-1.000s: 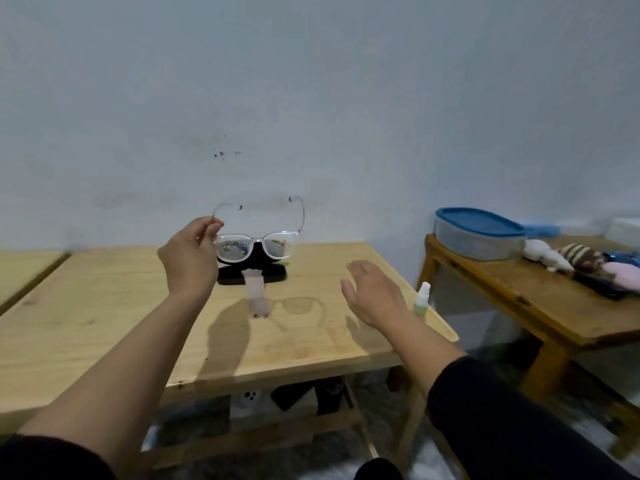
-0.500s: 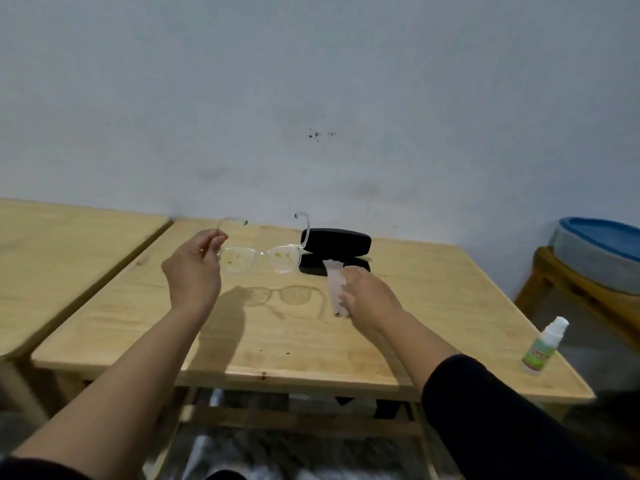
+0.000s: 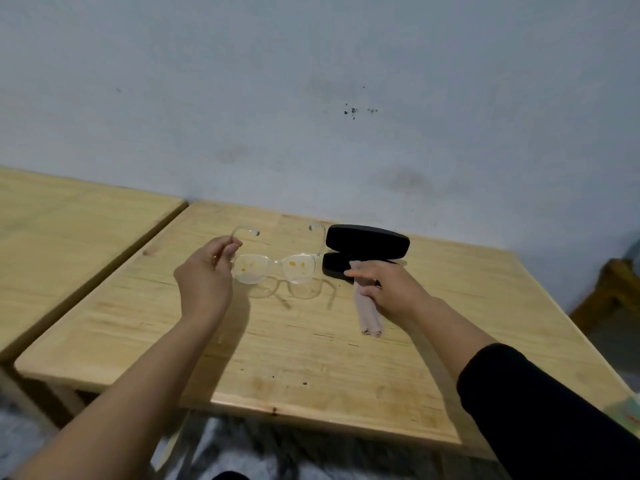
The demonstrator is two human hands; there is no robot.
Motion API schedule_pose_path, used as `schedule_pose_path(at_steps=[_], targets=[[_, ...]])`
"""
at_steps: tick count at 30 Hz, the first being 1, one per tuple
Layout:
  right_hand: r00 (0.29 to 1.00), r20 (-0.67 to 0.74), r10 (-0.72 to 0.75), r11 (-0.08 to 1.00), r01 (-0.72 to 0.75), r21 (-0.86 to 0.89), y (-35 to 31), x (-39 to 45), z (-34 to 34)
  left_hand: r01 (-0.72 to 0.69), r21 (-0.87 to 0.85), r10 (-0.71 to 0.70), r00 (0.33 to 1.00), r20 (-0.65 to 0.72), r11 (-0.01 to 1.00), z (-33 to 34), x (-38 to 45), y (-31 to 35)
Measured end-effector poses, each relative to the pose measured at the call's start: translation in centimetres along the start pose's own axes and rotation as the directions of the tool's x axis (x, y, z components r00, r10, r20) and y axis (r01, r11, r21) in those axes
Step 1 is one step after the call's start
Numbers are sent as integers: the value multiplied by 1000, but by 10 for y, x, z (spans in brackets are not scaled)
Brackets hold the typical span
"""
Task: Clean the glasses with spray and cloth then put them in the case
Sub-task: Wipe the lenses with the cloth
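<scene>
a pale grey wall [image 3: 311, 81] fills the upper half of the view, with a few small dark specks on it. below it a light wooden table [image 3: 311, 358] carries the task's things, and a second wooden table [image 3: 69, 216] stands just beside it on the left, a narrow gap between the two. at the far right edge a corner of darker wooden furniture [image 3: 616, 285] shows, too cut off to tell what it is.

two bare forearms reach in from the bottom, the right one coming out of a black sleeve [image 3: 554, 410].

a black case [image 3: 367, 251] sits open near the back of the table, its lid raised over the base.

the left hand [image 3: 204, 282] is held above the table, thumb and fingers pinched on one arm of the glasses [image 3: 277, 266]. the glasses are in the air, left of the case, arms unfolded and pointing toward the wall; the frame is clear and both lenses carry yellowish smudges. their shadow falls on the table just below them.

the right hand [image 3: 388, 285] is just in front of the case, fingers closed around a pale pinkish cloth [image 3: 369, 313]. the cloth's upper end pokes out above the fingers against the case, and its lower end hangs down to the table surface.
</scene>
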State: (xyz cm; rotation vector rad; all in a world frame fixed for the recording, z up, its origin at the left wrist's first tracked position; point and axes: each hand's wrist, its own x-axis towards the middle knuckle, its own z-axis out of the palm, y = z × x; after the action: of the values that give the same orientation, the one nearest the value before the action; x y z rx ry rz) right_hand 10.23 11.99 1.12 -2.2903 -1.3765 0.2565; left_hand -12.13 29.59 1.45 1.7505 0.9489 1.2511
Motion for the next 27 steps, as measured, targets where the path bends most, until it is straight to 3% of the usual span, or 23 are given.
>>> schedule_pose_path(at_steps=[8,18,27], targets=[[990,-67,-121,990,116,-78,1,1,-1,36,-23,-35,999,35,999,15,2,-3],[994,-95,-58,995,51,-82,1,5,1,43,-3,-43,999,29,999,13,0,-5],[972,-229,-46,994,66,84,-16,-3,1,38,8,-38,999,33,999,11,-1,-5]])
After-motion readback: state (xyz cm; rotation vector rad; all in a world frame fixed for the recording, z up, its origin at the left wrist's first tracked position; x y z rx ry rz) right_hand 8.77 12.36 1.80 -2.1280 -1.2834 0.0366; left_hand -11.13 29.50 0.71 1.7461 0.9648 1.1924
